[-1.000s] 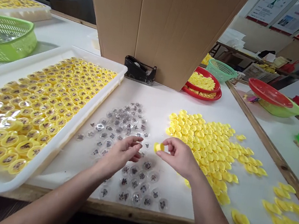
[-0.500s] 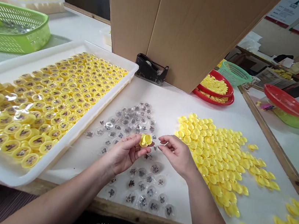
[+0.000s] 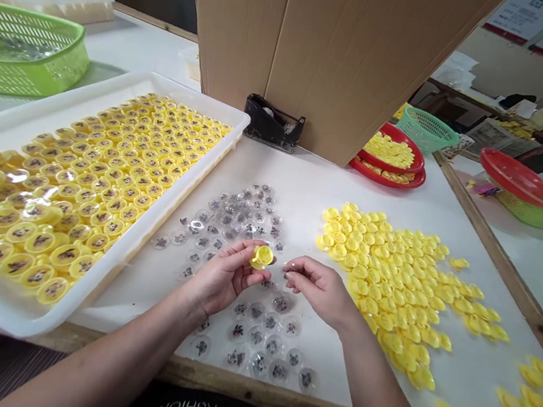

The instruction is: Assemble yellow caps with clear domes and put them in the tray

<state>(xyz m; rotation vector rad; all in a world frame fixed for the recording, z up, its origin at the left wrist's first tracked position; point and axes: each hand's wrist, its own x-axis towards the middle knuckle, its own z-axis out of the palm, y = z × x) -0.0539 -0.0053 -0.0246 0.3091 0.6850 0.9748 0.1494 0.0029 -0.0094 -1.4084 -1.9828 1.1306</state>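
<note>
Between the thumb and fingers of my left hand is a small round yellow plastic cup, its hollow side showing. My right hand is just to the right of the cup, apart from it, with thumb and fingertips pinched; whatever they may hold is too small to make out. Under and around my hands lie many clear round caps with small dark animal pictures. A heap of yellow plastic pieces spreads to the right of my right hand.
At left stands a white tray of yellow pieces with pictures, beside a green basket. A black tape dispenser sits against a large cardboard box. Red plates hold yellow pieces behind.
The yellow cup has turned a little in my left hand, its hollow side showing more. My right hand has dropped slightly and its fingers have drawn closer together.
</note>
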